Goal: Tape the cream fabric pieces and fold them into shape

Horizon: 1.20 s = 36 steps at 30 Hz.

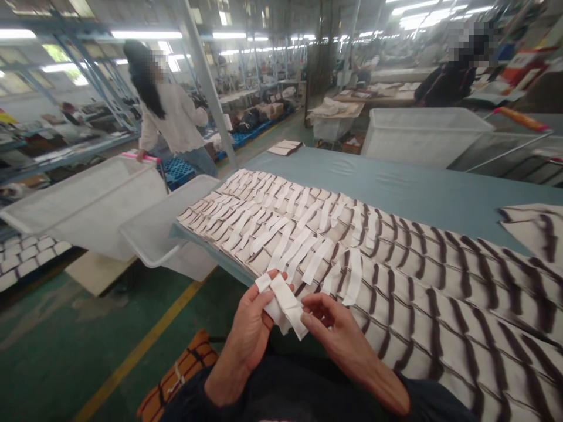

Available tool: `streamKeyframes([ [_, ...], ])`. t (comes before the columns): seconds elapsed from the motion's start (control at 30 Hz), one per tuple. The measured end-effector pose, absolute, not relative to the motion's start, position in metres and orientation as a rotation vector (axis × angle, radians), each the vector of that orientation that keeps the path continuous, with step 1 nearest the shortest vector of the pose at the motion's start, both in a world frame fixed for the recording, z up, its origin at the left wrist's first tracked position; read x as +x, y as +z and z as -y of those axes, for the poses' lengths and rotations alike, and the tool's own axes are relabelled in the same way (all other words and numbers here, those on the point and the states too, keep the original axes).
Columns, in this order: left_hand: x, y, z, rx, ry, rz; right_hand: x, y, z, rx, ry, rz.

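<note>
My left hand is closed on a small bundle of white strips, with its thumb across their upper left end. At the lower right end of the bundle, my right hand pinches the edge of a strip between thumb and fingers. Both hands are above the near edge of the table. Overlapping rows of cream fabric pieces with dark brown edges cover the near side. White strips lie singly across the pieces in the left and middle rows.
The blue-green table also bears a small fabric stack at its far left. White bins stand left and behind. A person holds a bin at left; another person is at back right.
</note>
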<state>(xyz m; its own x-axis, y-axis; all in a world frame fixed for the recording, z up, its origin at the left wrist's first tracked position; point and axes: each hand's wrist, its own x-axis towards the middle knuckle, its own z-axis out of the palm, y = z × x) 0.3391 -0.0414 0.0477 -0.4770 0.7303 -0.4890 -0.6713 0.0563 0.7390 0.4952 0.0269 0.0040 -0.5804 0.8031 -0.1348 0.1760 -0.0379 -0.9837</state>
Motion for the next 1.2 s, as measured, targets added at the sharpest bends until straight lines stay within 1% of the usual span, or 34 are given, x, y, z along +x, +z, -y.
streamKeyframes([
  [0.17,0.344,0.041,0.045,0.122,1.65,-1.24,0.489,-0.006,-0.019,-1.001,1.833,1.555],
  [0.3,0.346,0.036,0.047,0.2,1.628,-1.24,0.484,-0.004,-0.017,-0.986,1.949,1.38],
  [0.5,0.346,0.036,0.05,0.24,1.602,-1.277,0.487,0.001,-0.02,-1.015,2.064,1.282],
  [0.77,0.348,0.026,0.053,0.302,1.564,-1.298,0.492,-0.002,-0.026,-1.02,1.902,1.406],
  [1.03,0.351,0.022,0.053,0.4,1.495,-1.371,0.497,-0.005,-0.031,-1.042,1.944,1.389],
  [1.2,0.353,0.017,0.053,0.396,1.505,-1.38,0.5,-0.008,-0.039,-1.082,1.898,1.37],
])
